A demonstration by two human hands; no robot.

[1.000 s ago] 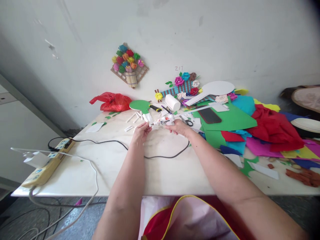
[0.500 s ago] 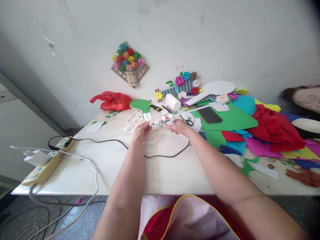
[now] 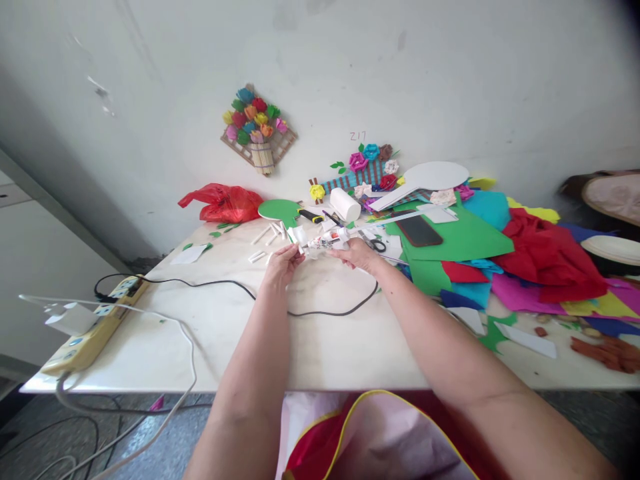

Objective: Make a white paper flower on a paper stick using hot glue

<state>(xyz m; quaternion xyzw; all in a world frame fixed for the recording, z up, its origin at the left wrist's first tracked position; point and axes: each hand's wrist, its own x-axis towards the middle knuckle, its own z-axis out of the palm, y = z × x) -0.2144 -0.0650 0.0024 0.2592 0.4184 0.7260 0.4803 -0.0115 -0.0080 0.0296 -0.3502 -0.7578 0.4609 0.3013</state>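
My right hand [image 3: 357,255] is closed round a white hot glue gun [image 3: 334,236] with red markings, its tip pointing left. A black cord [image 3: 325,313] loops from beneath this hand across the table. Facing it, my left hand [image 3: 284,264] pinches a small white piece, seemingly paper [image 3: 299,235], close to the tip; whether the two touch is too small to tell. Several white rolled sticks [image 3: 267,233] lie just beyond my left hand. Scissors [image 3: 376,245] with dark handles rest past my right hand.
A yellow power strip [image 3: 95,327] with cables sits at the left edge. Behind are a red plastic bag [image 3: 230,203], a green round cutout [image 3: 277,209], a utility knife [image 3: 311,216] and a white roll [image 3: 345,204]. Rightward lie a phone [image 3: 419,229] and heaped coloured paper [image 3: 550,257].
The view has shifted very slightly. Both hands keep their places, with the white piece and glue gun still held close together.
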